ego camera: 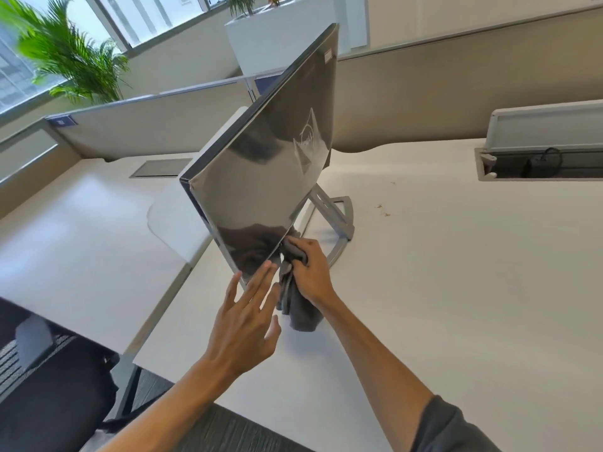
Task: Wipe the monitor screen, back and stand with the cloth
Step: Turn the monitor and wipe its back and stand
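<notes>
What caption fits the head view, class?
Right hand wipes the monitor's lower edge with a grey cloth; left hand steadies the corner.

Monitor [261, 164] back — round logo, possibly "DELL", blurred.

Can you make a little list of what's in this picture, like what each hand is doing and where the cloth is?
monitor: tilted on its stand, shiny back toward the camera
cloth: grey, at the monitor's lower edge, its end hanging to the desk
right hand: grips the cloth
left hand: fingers straight, tips touching the monitor's lower corner
desk: white, small brown crumbs
</notes>
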`<state>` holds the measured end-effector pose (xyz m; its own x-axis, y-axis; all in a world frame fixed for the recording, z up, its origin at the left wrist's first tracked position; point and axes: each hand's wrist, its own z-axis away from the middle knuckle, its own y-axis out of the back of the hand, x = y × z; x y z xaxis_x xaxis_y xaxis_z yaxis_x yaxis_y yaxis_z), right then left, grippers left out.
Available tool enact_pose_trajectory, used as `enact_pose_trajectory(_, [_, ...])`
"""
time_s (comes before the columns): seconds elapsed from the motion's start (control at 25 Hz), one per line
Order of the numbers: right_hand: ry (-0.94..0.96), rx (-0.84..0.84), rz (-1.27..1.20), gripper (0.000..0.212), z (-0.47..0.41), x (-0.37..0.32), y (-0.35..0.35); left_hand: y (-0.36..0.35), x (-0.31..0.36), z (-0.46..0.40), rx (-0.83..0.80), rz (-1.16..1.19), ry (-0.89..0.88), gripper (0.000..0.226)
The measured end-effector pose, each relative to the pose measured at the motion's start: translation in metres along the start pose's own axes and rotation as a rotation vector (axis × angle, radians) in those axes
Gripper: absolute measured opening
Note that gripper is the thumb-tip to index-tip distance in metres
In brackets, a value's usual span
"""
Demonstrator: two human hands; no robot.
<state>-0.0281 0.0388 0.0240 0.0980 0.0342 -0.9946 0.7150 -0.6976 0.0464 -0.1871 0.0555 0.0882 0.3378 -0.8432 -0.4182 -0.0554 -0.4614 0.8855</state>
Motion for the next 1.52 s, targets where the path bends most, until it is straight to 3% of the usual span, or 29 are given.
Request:
enact_pose_trajectory(0.16, [-0.098,-0.118,0.338,0.019,0.009,0.023,0.005,0.001,0.015,-0.014,-0.052,-0.022,-0.042,0.058])
enact_pose_trajectory(0.28, [-0.071,0.091,0.077,0.026,-0.002,0.006,0.008,0.002,0.017,-0.024,-0.062,-0.021,-0.003,0.064])
enact_pose_trajectory(0.4, [-0.019,0.055,-0.145,0.025,-0.013,-0.01,0.004,0.001,0.015,-0.026,-0.037,0.016,0.027,0.069])
enact_pose_trajectory(0.48, [0.008,-0.019,-0.147,0.026,-0.007,-0.01,0.002,-0.001,0.015,-0.026,-0.042,0.036,0.032,0.072])
enact_pose_trajectory(0.6, [-0.028,-0.14,0.07,0.024,0.002,0.006,0.013,-0.005,0.018,-0.028,-0.086,0.077,0.025,0.078])
enact_pose_trajectory(0.68, [-0.088,-0.097,0.137,0.025,-0.009,0.01,0.022,-0.006,0.02,-0.032,-0.089,0.087,0.042,0.08])
enact_pose_trajectory(0.8, [-0.262,0.181,-0.21,0.032,-0.044,-0.003,0.022,-0.005,0.022,-0.04,-0.074,0.098,0.084,0.08])
enact_pose_trajectory(0.92, [-0.382,0.199,-0.454,0.035,-0.072,-0.019,0.003,-0.006,0.02,-0.042,-0.083,0.126,0.113,0.088])
enact_pose_trajectory(1.04, [-0.3,0.133,-0.369,0.033,-0.062,-0.024,-0.001,-0.007,0.019,-0.038,-0.086,0.174,0.122,0.093])
enact_pose_trajectory(1.2, [-0.085,-0.098,-0.065,0.03,-0.025,0.01,0.016,-0.01,0.019,-0.037,-0.056,0.227,0.116,0.093])
enact_pose_trajectory(1.4, [-0.255,0.03,-0.29,0.04,-0.067,-0.006,0.022,-0.009,0.022,-0.039,-0.078,0.241,0.137,0.095])
enact_pose_trajectory(1.52, [-0.228,-0.04,-0.23,0.037,-0.052,-0.013,0.014,-0.01,0.02,-0.038,-0.066,0.269,0.129,0.093])
